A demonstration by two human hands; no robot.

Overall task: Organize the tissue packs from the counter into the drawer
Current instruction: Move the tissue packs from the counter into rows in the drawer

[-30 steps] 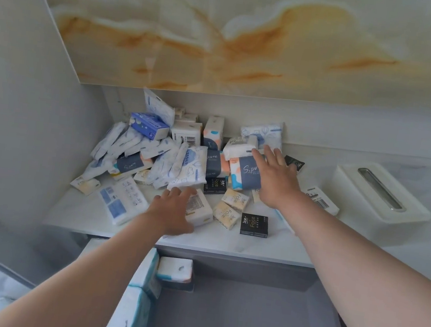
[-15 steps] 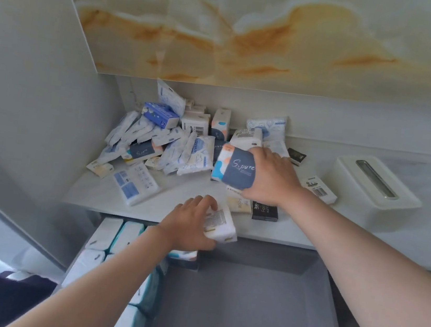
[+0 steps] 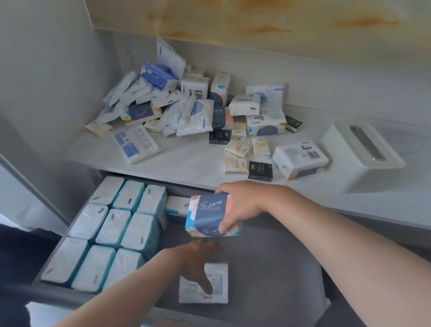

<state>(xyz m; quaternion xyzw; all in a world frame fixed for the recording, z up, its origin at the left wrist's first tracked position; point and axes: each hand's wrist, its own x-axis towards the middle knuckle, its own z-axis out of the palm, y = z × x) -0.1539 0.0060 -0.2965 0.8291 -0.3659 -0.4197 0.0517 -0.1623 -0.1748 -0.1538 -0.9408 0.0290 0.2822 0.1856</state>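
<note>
My right hand [image 3: 241,208] grips a navy, white and orange tissue pack [image 3: 207,217] and holds it above the open grey drawer [image 3: 277,265], just in front of the counter edge. Lower down, my left hand [image 3: 193,262] is blurred; it holds a white tissue pack [image 3: 209,286] with its thumb across the top, and the pack lies on the drawer floor. A heap of mixed tissue packs [image 3: 188,110] covers the back left of the white counter [image 3: 194,168]. Small loose packs [image 3: 236,163] lie nearer the edge.
White and teal packs [image 3: 115,229] stand in three rows in the drawer's left half, with one more pack [image 3: 177,205] at the back. A white tissue box holder [image 3: 360,155] sits on the counter's right. A grey wall panel [image 3: 44,58] closes the left side.
Both hands came off the counter and down over the drawer. The right hand carried the navy pack with it. The left hand lowered the white pack onto the drawer floor.
</note>
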